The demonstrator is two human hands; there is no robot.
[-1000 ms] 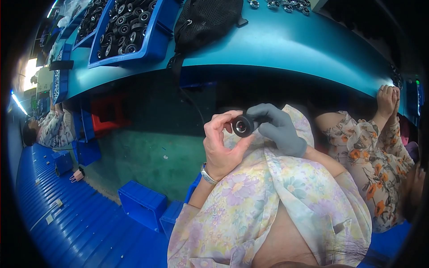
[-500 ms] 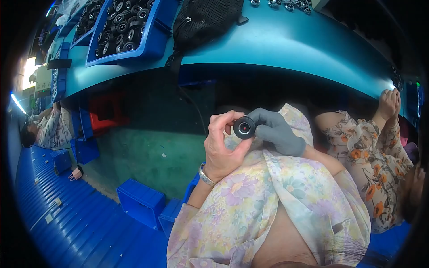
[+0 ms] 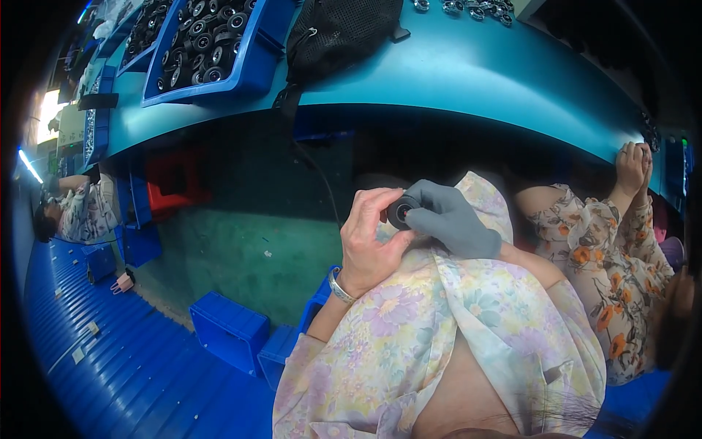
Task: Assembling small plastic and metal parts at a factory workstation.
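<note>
Black round wheel with a silvery centre (image 3: 397, 210) pinched between the bare left hand (image 3: 368, 241) and the grey-gloved right hand (image 3: 453, 219).

The wheel sits above the lap, the left fingertips and thumb on its left edge, the right hand gripping its right; half a second ago its face showed whole, and now the gloved thumb overlaps it (hiding part of the centre). Beyond, a blue plastic bin (image 3: 197, 94) of similar wheels (image 3: 212, 40) and a black mesh bag (image 3: 336, 40) rest on the teal table (image 3: 453, 73).
</note>
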